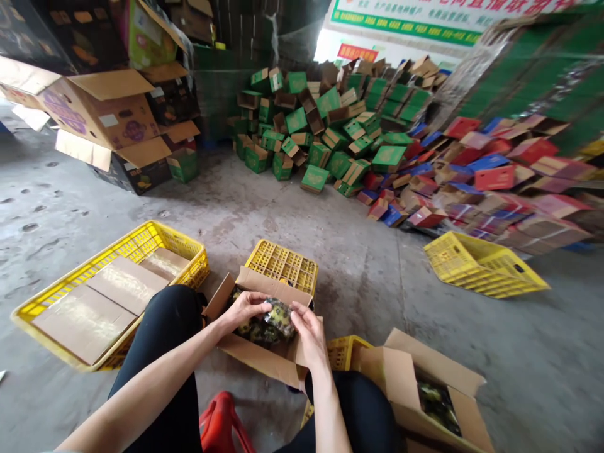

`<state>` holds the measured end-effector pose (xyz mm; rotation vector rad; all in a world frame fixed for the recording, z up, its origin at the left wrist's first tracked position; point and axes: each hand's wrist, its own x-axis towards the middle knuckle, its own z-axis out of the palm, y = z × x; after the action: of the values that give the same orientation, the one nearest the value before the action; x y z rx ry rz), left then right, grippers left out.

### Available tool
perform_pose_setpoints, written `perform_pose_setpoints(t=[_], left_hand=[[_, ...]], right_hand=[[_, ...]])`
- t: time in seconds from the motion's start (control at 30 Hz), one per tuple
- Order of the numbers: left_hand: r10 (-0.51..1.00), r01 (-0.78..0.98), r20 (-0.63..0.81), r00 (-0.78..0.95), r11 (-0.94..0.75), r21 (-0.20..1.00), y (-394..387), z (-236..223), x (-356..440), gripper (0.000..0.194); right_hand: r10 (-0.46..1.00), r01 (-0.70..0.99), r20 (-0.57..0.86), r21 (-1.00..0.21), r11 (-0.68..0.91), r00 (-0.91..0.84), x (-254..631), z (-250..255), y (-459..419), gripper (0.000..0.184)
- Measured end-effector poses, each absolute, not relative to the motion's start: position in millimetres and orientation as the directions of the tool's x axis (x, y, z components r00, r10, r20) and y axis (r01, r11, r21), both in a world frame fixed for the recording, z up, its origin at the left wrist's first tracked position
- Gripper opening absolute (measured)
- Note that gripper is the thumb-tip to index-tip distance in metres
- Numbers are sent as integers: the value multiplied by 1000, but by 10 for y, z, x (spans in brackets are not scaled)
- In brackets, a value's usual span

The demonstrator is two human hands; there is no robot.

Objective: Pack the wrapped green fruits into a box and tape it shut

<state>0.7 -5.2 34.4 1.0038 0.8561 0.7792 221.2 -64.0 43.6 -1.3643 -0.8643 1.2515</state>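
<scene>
So the pack you've got is a clear-wrapped pack (279, 319) of something yellowish green with dark patches, and it's right up over the open cardboard box (258, 360) between your knees. Can't tell if its underside touches the other wrapped packs (255, 332) in there.

Your left hand (248, 308) has the pack's upper left edge pinched between thumb and fingers, barely any gap. Your right hand (307, 327) has the right end, fingertips closed in on the wrap. So both hands are on the one pack, with the box flaps spread around them.

Just behind the box you've got a yellow crate (283, 259) with its gridded face up. Off your left knee there's a long yellow basket (199, 264) with taped cartons (126, 283) lying in it, and your leg hides a bit of that one. By your right knee is a second open box (396, 374) with dark, shiny-wrapped stuff (438, 406) inside, too shadowed to make out well. Something red and plastic (221, 420) pokes up between your legs.

Further out, another yellow crate (486, 267) sits on the concrete over to the right. Behind everything: a big heap of green boxes (302, 123), a blurry pile of red and blue ones (495, 178) beside it, and large printed cartons (101, 113) stacked on the left.
</scene>
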Motion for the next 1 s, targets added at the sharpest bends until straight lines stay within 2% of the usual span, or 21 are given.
perform_pose_setpoints(t=[0.13,0.37,0.57,0.77,1.0], left_hand=[[886,-110,-194,420,262,959,-100,323,-39,60],[893,-72,-183,412,233,970,-266,390,-210,67],[949,-70,-178,262,202,977,-432,503,-163,68],[972,-216,-207,112,227,950,-551,549,274,68],[972,-240,-227,-64,206,949,-724,496,458,66]], right_hand=[[966,-93,-250,-966,-243,68,2148,411,-716,50],[972,-58,-227,-973,-224,51,2081,483,-818,48],[978,-55,-184,-982,-179,102,2111,570,-832,45],[975,-93,-168,-983,-156,148,2257,518,-842,41],[956,-175,-239,-962,-210,171,2294,477,-966,56]])
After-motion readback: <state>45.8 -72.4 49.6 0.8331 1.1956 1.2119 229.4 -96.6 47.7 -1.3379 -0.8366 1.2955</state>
